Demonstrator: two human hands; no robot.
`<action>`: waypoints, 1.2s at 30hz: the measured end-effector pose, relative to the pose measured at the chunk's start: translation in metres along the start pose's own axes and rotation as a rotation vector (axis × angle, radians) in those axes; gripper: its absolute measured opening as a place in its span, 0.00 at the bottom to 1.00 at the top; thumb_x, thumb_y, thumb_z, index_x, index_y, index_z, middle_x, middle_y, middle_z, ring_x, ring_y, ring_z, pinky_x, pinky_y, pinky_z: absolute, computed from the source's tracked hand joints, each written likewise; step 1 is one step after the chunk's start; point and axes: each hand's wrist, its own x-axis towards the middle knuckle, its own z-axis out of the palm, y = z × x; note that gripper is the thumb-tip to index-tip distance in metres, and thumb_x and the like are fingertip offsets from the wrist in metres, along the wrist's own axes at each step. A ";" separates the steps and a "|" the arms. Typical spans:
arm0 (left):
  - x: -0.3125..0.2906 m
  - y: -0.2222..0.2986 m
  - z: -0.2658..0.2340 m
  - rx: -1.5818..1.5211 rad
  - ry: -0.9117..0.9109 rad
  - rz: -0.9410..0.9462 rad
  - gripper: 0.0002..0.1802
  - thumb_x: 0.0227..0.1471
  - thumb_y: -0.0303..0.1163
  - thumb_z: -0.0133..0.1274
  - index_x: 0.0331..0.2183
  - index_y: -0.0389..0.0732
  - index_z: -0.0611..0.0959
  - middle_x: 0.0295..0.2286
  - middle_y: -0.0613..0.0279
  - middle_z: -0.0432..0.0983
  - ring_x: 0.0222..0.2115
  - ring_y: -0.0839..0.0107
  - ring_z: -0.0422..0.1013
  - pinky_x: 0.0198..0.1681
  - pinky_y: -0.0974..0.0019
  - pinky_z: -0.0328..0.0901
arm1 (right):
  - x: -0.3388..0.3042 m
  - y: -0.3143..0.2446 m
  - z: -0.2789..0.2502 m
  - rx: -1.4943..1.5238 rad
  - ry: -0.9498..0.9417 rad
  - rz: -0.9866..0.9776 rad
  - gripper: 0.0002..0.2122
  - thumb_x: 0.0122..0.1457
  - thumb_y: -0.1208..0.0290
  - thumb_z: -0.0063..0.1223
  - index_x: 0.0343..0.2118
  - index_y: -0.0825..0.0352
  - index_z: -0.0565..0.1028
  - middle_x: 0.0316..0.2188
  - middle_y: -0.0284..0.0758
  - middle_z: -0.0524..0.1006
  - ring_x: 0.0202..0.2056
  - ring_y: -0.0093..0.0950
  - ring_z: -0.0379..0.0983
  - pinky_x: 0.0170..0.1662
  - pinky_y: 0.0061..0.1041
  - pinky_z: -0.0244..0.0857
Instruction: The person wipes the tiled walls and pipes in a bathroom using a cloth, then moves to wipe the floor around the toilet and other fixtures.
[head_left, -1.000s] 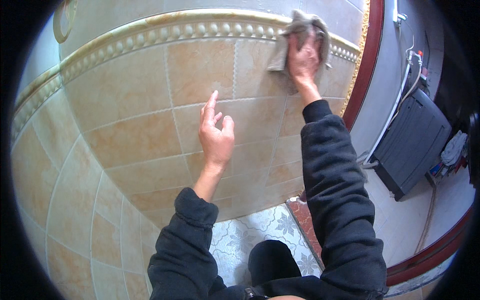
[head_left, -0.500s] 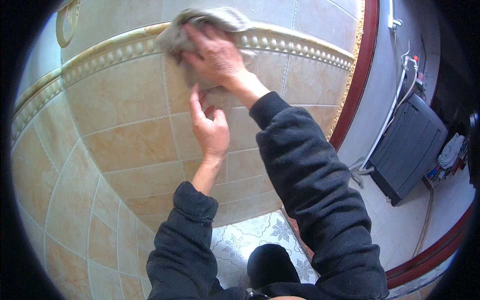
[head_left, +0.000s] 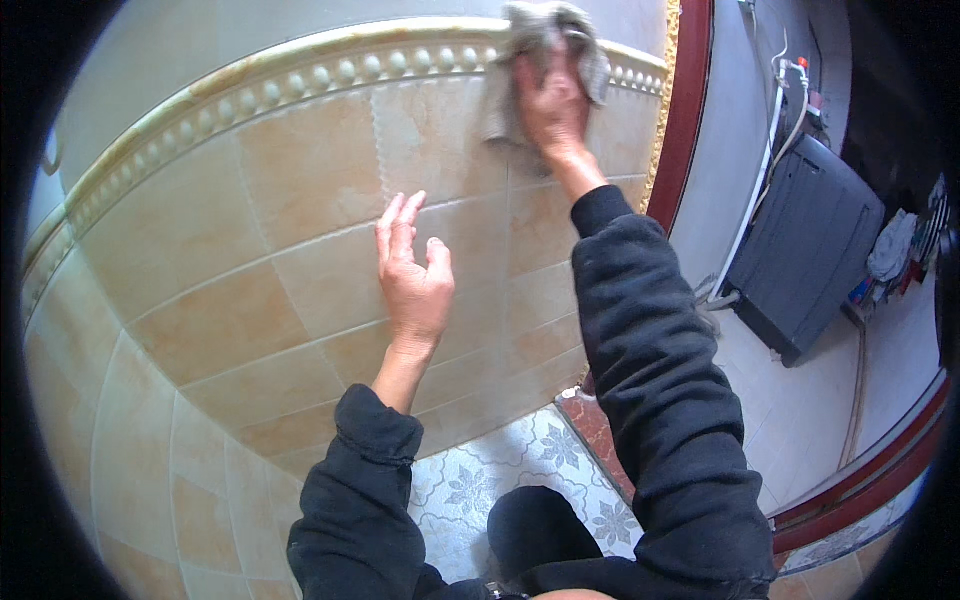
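Note:
A grey cloth [head_left: 505, 105] is bunched under my right hand [head_left: 556, 105], which presses it against the raised beaded border [head_left: 330, 75] of the tiled wall, close to the door frame. The cloth hangs over the border's top and drapes down onto the tile below, slightly blurred. Lower and to the left, my left hand [head_left: 415, 290] is raised before the beige wall tiles [head_left: 300, 220] with its fingers apart and nothing in them. Whether its fingertips touch the tile I cannot tell.
A dark red door frame [head_left: 688, 110] with gold trim stands right of the cloth. Beyond it are a dark grey box-shaped unit [head_left: 810, 240], white pipes [head_left: 765, 180] and a pile of cloths [head_left: 890, 245]. Below me lies a patterned tile floor [head_left: 475, 490] beside a reddish threshold [head_left: 597, 435].
My right hand has slid the cloth to the right along the border, toward the door frame. My left hand is now apart from the right one. The view has shifted too.

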 end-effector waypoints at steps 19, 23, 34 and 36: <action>-0.065 -0.029 0.081 -0.058 -0.130 0.062 0.36 0.52 0.23 0.47 0.62 0.37 0.61 0.62 0.45 0.54 0.63 0.51 0.53 0.64 0.54 0.52 | -0.156 0.089 -0.011 -0.262 0.236 0.216 0.34 0.65 0.47 0.42 0.63 0.73 0.57 0.57 0.59 0.62 0.60 0.52 0.57 0.64 0.52 0.47; -0.081 -0.030 0.079 -0.038 0.000 0.072 0.36 0.60 0.39 0.42 0.64 0.33 0.55 0.64 0.42 0.48 0.65 0.48 0.46 0.67 0.51 0.42 | -0.196 0.005 0.002 -0.154 -0.130 -0.058 0.32 0.58 0.53 0.53 0.63 0.61 0.62 0.53 0.52 0.66 0.53 0.51 0.63 0.58 0.51 0.54; -0.110 -0.042 0.069 0.157 -0.142 0.003 0.33 0.60 0.32 0.45 0.64 0.36 0.59 0.64 0.45 0.50 0.65 0.52 0.48 0.66 0.54 0.45 | -0.203 0.064 -0.029 -0.205 -0.085 -0.043 0.37 0.55 0.52 0.58 0.66 0.61 0.58 0.55 0.53 0.66 0.58 0.51 0.61 0.60 0.48 0.56; -0.117 -0.043 0.073 0.187 -0.171 -0.004 0.32 0.60 0.32 0.44 0.64 0.36 0.59 0.64 0.46 0.51 0.65 0.53 0.48 0.67 0.54 0.45 | -0.202 0.099 -0.039 -0.240 0.045 0.047 0.35 0.59 0.50 0.54 0.66 0.61 0.57 0.54 0.56 0.67 0.51 0.55 0.69 0.48 0.47 0.68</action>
